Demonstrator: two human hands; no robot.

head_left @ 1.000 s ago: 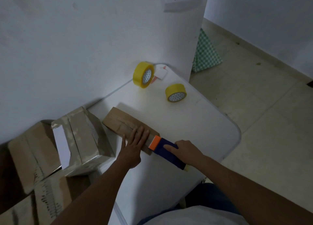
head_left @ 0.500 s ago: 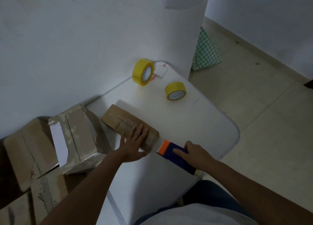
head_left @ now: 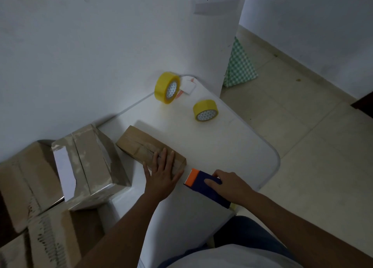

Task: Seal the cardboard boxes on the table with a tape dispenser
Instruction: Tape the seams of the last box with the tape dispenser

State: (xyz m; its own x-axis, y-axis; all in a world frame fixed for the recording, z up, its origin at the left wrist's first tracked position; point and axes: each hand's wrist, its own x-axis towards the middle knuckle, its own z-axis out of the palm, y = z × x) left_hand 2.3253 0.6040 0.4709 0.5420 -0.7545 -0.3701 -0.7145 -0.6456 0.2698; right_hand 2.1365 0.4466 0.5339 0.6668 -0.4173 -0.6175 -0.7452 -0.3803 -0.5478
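A flat brown cardboard box [head_left: 139,144] lies on the white table [head_left: 232,146], its top streaked with clear tape. My left hand [head_left: 162,175] lies flat, fingers spread, on the box's near end. My right hand [head_left: 230,185] grips a dark blue tape dispenser [head_left: 203,189] with an orange front end. The dispenser sits on the table just off the box's near right corner, a small gap away from it.
Two yellow tape rolls stand farther back: one upright [head_left: 167,87] by the wall, one [head_left: 205,110] tilted mid-table. A taped box [head_left: 88,163] and other cardboard boxes [head_left: 26,183] pile up at the left. The table's rounded edge runs at the right, tiled floor beyond.
My right hand has pulled the dispenser off the box's near end toward me and to the right. My left hand has stayed pressed on the box.
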